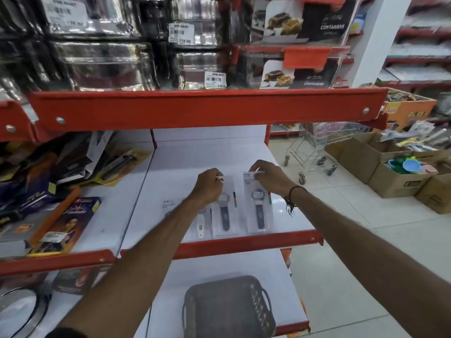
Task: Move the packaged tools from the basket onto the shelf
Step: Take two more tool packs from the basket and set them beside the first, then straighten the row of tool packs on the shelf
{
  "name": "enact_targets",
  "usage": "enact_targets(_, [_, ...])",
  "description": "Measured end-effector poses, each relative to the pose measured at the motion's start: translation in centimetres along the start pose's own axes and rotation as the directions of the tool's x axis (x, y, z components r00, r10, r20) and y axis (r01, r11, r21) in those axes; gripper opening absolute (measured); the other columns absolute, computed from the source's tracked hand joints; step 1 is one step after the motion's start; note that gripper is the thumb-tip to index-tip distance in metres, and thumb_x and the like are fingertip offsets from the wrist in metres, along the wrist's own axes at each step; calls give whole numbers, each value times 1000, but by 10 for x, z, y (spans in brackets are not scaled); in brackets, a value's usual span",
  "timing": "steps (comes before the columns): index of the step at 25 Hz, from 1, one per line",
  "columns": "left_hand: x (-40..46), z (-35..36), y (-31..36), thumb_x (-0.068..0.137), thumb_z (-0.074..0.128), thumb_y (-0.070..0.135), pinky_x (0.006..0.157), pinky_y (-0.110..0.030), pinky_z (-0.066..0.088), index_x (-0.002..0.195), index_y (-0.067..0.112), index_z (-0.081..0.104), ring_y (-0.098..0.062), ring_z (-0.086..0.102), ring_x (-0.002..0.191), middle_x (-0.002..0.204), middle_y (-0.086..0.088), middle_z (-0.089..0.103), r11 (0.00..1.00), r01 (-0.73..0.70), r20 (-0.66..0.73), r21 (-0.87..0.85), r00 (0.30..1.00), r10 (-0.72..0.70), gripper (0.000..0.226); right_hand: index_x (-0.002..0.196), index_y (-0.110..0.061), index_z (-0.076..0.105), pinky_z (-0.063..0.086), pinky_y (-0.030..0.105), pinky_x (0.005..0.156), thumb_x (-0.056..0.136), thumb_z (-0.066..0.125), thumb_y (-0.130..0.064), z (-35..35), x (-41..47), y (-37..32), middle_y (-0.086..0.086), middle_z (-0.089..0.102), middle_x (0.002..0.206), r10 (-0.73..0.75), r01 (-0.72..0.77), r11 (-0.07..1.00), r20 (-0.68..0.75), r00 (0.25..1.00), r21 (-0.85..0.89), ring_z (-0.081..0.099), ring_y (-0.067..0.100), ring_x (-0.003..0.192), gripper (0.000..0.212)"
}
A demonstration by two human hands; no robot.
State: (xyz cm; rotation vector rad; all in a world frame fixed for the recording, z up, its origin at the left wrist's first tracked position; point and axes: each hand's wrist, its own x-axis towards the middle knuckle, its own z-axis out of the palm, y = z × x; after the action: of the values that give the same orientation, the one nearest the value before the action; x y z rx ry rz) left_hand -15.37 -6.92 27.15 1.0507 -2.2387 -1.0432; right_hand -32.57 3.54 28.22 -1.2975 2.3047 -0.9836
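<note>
On white shelf (210, 152), flat carded tools (258, 206), pinching hands (269, 178)

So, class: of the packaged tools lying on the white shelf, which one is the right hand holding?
The rightmost pack: the right hand pinches its top edge. The middle pack lies under the left hand; a third is mostly hidden by that arm.

This was a retail shop, a general housewares store. Red-edged metal shelving (205, 111) carried steel containers (102, 67) with barcode price stickers (181, 32), alongside boxed food containers (300, 71) in retail sleeves. A wire shopping trolley (317, 147) stood in the tiled aisle, near open cardboard cartons (395, 176) of stock, with more red shelving (419, 57) running behind.
</note>
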Motion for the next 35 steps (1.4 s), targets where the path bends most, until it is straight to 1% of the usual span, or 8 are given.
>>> enact_targets(2, [4,8,-13,88,42,-5,95,-30,45,108,0,70,-33,60,116,122,-18,68,998,22,90,61,996,-27,35,86,-30,63,42,15,50,88,51,-10,10,2,13,3,68,97,28,-27,999,50,998,-24,60,16,73,23])
enact_targets(5, [9,-2,-27,95,45,4,116,-42,34,123,7,68,-30,50,133,141,-12,59,971,1,147,239,989,-37,36,116,-29,65,49,29,83,92,56,-24,14,-1,26,-4,66,125,4,15,972,78,997,-236,62,17,106,26])
enact_targets(8, [5,-47,-41,97,55,10,113,-31,34,136,8,57,-27,45,137,149,-13,46,956,-60,223,288,975,-6,40,136,-34,52,42,36,101,92,59,-40,20,-7,16,-10,54,143,-118,140,917,82,990,-373,51,16,130,45])
enact_targets(14, [-27,-114,-66,85,75,32,122,-30,23,156,16,18,-21,24,149,164,-1,16,730,-140,527,669,782,-333,93,152,-34,29,17,38,123,74,77,-57,73,-25,-50,-8,21,163,-152,332,902,518,842,-275,20,15,150,94])
enact_targets(18, [-50,-112,-73,86,75,29,120,-30,26,157,11,16,-24,26,149,165,-5,18,732,-132,524,669,781,-338,94,150,-30,35,24,35,117,70,84,-48,97,-29,-66,0,27,161,-66,366,859,632,772,-357,30,23,145,96])
enact_targets(28, [-48,-112,-75,82,77,37,119,-35,31,156,15,18,-24,33,146,163,-2,24,746,-83,498,661,793,-352,98,137,-33,55,34,32,109,53,92,-50,111,-24,-62,-6,48,147,-110,301,913,543,832,-276,44,19,134,93])
enact_targets(31, [-46,-101,-69,75,73,60,116,-45,35,155,36,13,-28,36,142,159,-5,29,748,-72,458,660,828,-325,103,137,-34,55,37,33,109,53,91,-52,111,-27,-62,-6,48,147,-110,308,906,541,834,-290,45,19,133,94])
enact_targets(35, [-45,-82,-67,59,66,80,109,-47,35,149,55,10,-35,32,139,154,-7,29,638,-135,410,758,859,-306,108,141,-35,51,35,27,100,56,90,-52,108,-24,-64,-7,46,148,-101,324,897,573,813,-300,44,19,134,95])
